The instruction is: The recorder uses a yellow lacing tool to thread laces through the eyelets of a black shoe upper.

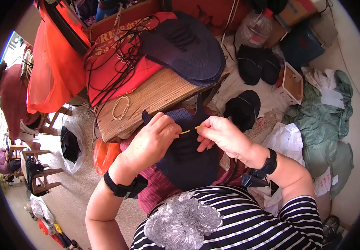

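Observation:
My left hand is closed, with a thin yellow cord-like end sticking out from its fingertips. Facing it, my right hand pinches another short yellow end between thumb and forefinger, its other fingers curled loosely. A small gap separates the two tips; whether they belong to one piece is hidden by the fingers. Under both hands, a dark navy knitted piece with narrow strap-like ends lies across my lap. Each wrist wears a black band.
Ahead stands a wooden table bearing tangled black cords, a tan cord loop, a red bag and stacked navy knitted pieces. Black slippers, a white basket and green sheeting lie right.

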Motion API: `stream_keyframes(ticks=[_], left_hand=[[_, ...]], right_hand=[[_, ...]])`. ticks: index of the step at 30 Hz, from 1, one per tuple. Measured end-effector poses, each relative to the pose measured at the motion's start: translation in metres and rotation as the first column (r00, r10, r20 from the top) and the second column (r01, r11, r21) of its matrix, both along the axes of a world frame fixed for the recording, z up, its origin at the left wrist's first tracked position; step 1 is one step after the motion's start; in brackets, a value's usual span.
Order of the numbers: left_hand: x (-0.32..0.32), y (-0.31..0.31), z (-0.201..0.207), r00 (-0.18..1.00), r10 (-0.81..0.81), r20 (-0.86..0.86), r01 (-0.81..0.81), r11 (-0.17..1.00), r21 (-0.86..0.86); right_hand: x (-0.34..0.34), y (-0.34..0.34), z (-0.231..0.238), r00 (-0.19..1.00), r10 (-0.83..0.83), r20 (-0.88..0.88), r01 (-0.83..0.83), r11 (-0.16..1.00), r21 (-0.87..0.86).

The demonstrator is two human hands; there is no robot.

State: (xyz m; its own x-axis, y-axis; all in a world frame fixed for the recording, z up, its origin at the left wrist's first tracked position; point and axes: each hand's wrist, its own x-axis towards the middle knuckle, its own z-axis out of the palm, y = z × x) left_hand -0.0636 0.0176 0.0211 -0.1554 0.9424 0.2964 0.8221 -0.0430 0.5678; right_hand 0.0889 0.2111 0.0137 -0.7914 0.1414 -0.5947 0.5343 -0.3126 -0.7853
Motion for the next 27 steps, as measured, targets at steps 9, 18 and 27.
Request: stream_keyframes(ticks=[9,18,27], left_hand=[[0.000,-0.004,-0.002,0.999,0.003,0.032,-0.003,1.000,0.002],[0.001,-0.006,-0.006,0.998,0.034,0.057,-0.035,0.999,0.006],[0.008,-0.006,-0.009,0.991,0.097,0.088,-0.103,0.993,0.059]], right_hand=[[-0.002,0.003,-0.013,1.000,-0.010,-0.017,0.009,0.999,-0.048],[-0.003,0.003,-0.009,0.993,-0.064,-0.103,0.056,0.995,-0.088],[0.001,0.008,-0.013,0.991,-0.076,-0.106,0.065,0.992,-0.109]])
